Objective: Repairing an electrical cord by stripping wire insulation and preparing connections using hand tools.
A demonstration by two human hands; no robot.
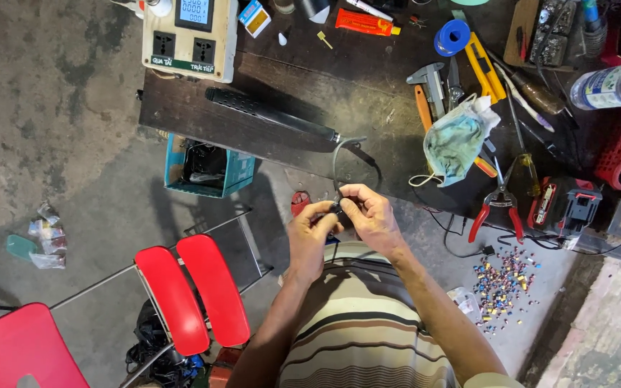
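While both hands meet just off the bench's (203, 115) front edge, the left hand (309, 233) and right hand (371, 215) pinch closed on a small black plug (338, 209) ending a limp cable (339, 154); light, rigid, probably best gripped by its body.

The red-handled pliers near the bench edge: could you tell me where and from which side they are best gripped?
Grip the red-handled pliers by the two splayed red handles, coming from the near bench edge. The handles point toward the person and reach that edge, while the jaws point back into crowded tools. The right hand is nearer.
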